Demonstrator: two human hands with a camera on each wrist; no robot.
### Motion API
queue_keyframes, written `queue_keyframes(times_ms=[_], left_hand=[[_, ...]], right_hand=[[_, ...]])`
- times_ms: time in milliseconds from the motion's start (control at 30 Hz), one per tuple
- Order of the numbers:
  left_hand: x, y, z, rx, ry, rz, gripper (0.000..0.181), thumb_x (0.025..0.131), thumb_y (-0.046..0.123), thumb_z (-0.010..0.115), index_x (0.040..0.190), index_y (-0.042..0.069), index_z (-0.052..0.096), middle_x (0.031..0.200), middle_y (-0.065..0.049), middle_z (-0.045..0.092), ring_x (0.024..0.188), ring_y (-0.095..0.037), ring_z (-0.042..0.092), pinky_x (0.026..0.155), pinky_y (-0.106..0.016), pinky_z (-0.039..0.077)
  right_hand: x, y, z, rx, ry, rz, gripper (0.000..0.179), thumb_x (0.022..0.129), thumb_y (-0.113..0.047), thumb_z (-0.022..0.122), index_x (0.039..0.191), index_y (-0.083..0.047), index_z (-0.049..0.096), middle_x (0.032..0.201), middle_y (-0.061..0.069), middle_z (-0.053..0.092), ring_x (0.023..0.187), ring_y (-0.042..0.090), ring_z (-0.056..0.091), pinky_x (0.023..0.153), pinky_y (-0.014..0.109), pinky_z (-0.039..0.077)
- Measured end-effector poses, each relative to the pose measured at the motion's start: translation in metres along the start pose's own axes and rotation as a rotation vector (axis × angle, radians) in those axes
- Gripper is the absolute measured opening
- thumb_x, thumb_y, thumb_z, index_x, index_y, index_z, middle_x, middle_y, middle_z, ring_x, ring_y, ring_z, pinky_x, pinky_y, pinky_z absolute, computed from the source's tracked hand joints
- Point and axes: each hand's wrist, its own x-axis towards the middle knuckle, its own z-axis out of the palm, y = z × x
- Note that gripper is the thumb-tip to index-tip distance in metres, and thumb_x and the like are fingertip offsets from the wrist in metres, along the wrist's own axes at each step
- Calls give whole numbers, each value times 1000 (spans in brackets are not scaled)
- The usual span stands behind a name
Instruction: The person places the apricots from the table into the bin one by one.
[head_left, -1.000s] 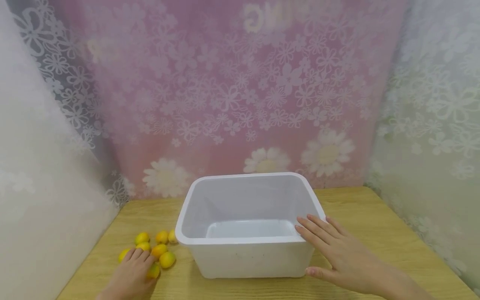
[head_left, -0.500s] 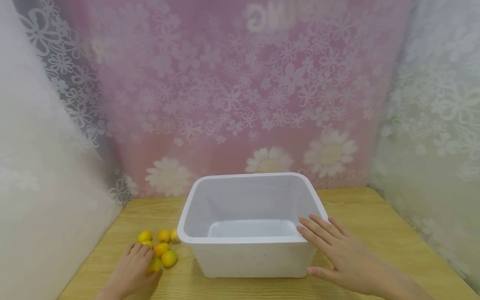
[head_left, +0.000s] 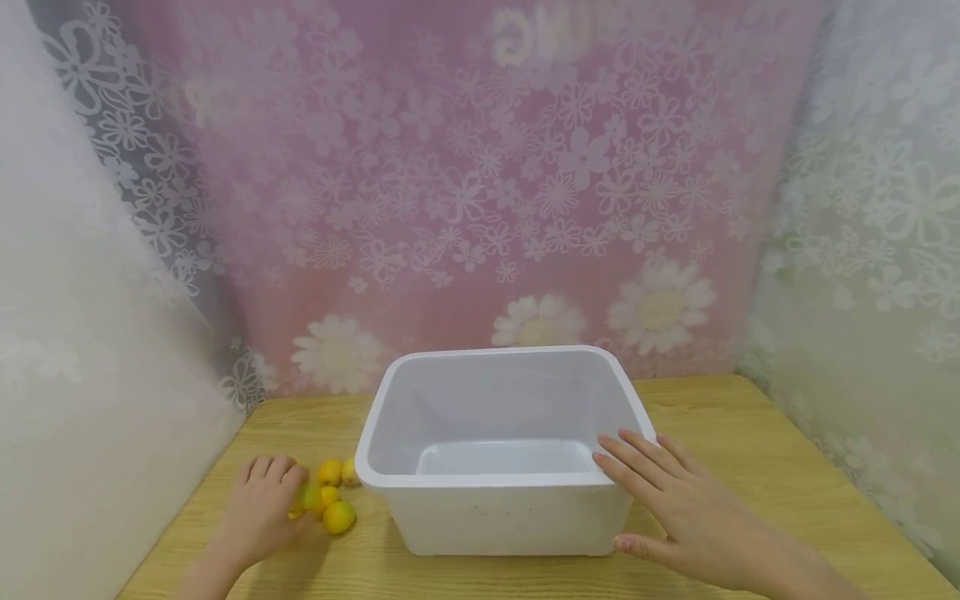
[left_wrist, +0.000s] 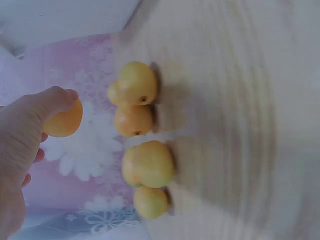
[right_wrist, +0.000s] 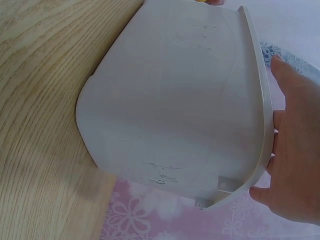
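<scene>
since ~0.5 s ago: l hand (head_left: 258,508) is up & fwd a bit, off its low spot by the loose fruits (head_left: 339,517); r hand (head_left: 690,504) & tub (head_left: 510,523) abt unchanged. l wrist view: thumb + fingers pinch one fruit (left_wrist: 65,121), clear of the table (head_left: 708,425). my read: pick-up of this pc is done, carry stage starting; grip looks secure enough, but other pcs could roll if bumped. r hand fingers straight, a bit spread, laid over tub's r rim, prob steadying it. held fruit: small, roundish, smooth, orange-yellow in l wrist view, lower part free, rest hidden by thumb. it's l of tub, over/near the group, not in tub. loose ones: sim. shape, yellow to yellow-green, sitting on table in a close cluster, some seemingly touching; dark spot at end of two. exact count n/a from head view, l hand blocks some.
</scene>
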Motion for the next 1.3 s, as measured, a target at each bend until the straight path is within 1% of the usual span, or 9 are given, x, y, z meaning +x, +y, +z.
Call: queue_keyframes(times_ms=[167, 267, 367, 533, 700, 933, 1067, 1233, 1300], left_hand=[[18, -6, -12, 5, 37, 24, 50, 47, 25, 85, 83, 7, 56, 85, -8, 53, 78, -31, 48, 74, -50, 39], [31, -9, -20, 17, 38, 30, 50, 48, 26, 85, 84, 8, 56, 87, -9, 54, 80, -32, 48, 76, -50, 38], [43, -12, -26, 42, 57, 50, 50, 49, 28, 85, 84, 7, 57, 87, -10, 55, 80, -33, 48, 75, -50, 37], [63, -14, -33, 58, 116, 94, 48, 49, 25, 83, 83, 6, 56, 82, -10, 55, 78, -34, 49, 75, -50, 39], [82, -14, -40, 65, 136, 118, 44, 53, 24, 80, 80, 4, 52, 81, -12, 53, 77, -35, 49, 74, -51, 39], [107, -7, -46, 28, 113, 102, 41, 57, 21, 80, 86, 4, 55, 86, -11, 54, 83, -34, 50, 81, -52, 38], [120, 2, -45, -5, 100, 108, 42, 59, 23, 81, 86, 5, 55, 87, -10, 53, 85, -33, 49, 83, -52, 37], [132, 15, -42, -55, 24, 93, 41, 64, 27, 80, 90, 5, 57, 91, -10, 53, 88, -32, 48, 84, -51, 37], [137, 21, -40, -79, -13, 90, 39, 66, 27, 80, 91, 6, 58, 92, -9, 53, 90, -31, 48, 86, -50, 37]], right_hand=[[0, 0, 0, 6, 6, -5, 80, 85, -55, 57, 146, -10, 32, 150, 7, 32, 142, 17, 16, 115, 30, -1], [0, 1, 1, 2, 18, -13, 79, 85, -56, 55, 145, -9, 33, 149, 8, 33, 141, 18, 18, 115, 31, 0], [0, 1, 2, -2, 21, -14, 79, 85, -56, 55, 145, -10, 33, 149, 8, 33, 140, 21, 22, 115, 31, 1], [0, 1, 2, -3, 11, -8, 79, 85, -56, 56, 146, -10, 32, 149, 7, 32, 142, 18, 17, 115, 30, 0], [0, 1, 2, -7, 8, -11, 80, 85, -57, 55, 146, -10, 32, 150, 8, 32, 143, 17, 13, 115, 31, -1], [0, 1, 1, -4, 15, -15, 80, 85, -57, 55, 145, -10, 33, 147, 9, 36, 141, 19, 20, 115, 31, 0], [0, 1, -1, 3, 9, -13, 81, 84, -56, 57, 145, -10, 32, 147, 9, 37, 142, 17, 17, 115, 31, 0], [1, 0, -3, 9, -5, -11, 82, 83, -55, 60, 145, -10, 33, 146, 9, 38, 141, 17, 18, 115, 30, 1], [1, 0, -4, 3, -20, -14, 81, 83, -55, 60, 146, -10, 32, 148, 8, 34, 141, 17, 19, 115, 29, 1]])
